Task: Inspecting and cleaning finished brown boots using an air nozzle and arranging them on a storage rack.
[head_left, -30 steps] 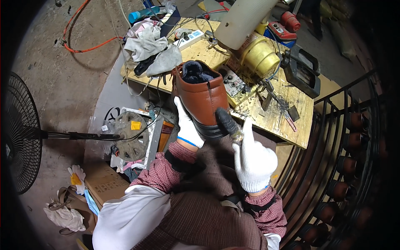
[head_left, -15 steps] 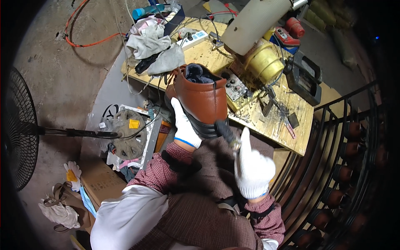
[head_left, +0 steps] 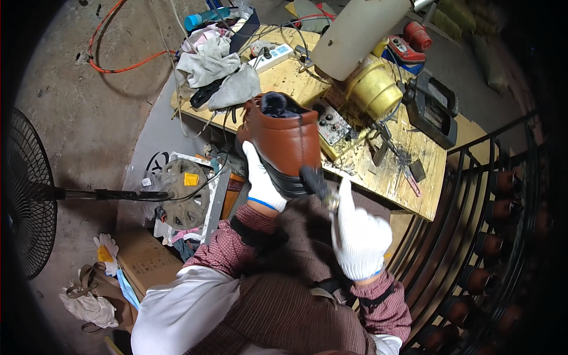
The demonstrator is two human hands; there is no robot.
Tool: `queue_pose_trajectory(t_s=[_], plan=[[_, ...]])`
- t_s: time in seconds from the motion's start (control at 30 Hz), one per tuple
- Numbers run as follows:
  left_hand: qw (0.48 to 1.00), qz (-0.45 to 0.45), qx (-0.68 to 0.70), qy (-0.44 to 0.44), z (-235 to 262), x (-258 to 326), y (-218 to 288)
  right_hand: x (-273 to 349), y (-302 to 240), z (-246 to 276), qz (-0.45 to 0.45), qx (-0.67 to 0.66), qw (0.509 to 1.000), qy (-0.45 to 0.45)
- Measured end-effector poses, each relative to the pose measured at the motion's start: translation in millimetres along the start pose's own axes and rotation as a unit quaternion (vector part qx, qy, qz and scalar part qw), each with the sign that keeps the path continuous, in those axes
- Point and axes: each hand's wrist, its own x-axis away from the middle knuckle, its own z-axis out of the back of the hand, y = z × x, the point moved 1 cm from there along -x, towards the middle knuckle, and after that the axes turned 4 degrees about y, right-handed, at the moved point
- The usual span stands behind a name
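Observation:
A brown leather ankle boot (head_left: 282,142) with a black sole and dark fuzzy lining is held up, its opening at the top. My left hand (head_left: 262,180), in a white knit glove, grips it from the left and below along the sole. Also gloved in white, my right hand (head_left: 362,239) is closed round a small brush whose handle is mostly hidden, the forefinger stretched along it. The brush's dark head (head_left: 313,180) meets the lower right of the boot, where the leather joins the sole.
Beyond the boot stands a wooden workbench (head_left: 423,201) bearing a yellow machine (head_left: 376,89), a control box (head_left: 332,125), a power strip (head_left: 273,57) and grey rags (head_left: 207,65). A fan (head_left: 32,195) is at left. Racks (head_left: 473,231) with several boots stand at right.
The brush and my right hand have shifted slightly left, bringing the brush head farther onto the boot's lower edge. The boot has moved barely, still in my left hand.

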Motion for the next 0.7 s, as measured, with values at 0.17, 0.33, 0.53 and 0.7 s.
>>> queue_pose_trajectory(t_s=[0.17, 0.33, 0.53, 0.7], plan=[[0.995, 0.030, 0.059, -0.077, 4.2, 2.1, 4.4, -0.4, 0.2, -6.6, -0.034, -0.037, 0.999, 0.015], [0.985, 0.065, 0.136, -0.085, 5.6, -7.2, 17.5, 6.2, 3.0, -12.9, 0.014, -0.030, 0.999, -0.013], [0.964, -0.109, -0.190, 0.153, -25.1, -9.3, 36.2, 32.6, 129.3, -76.7, -0.219, 0.089, 0.966, 0.101], [0.930, -0.121, -0.327, 0.117, -3.6, -49.4, 26.7, 39.9, 176.2, -110.3, -0.183, 0.147, 0.967, -0.094]])
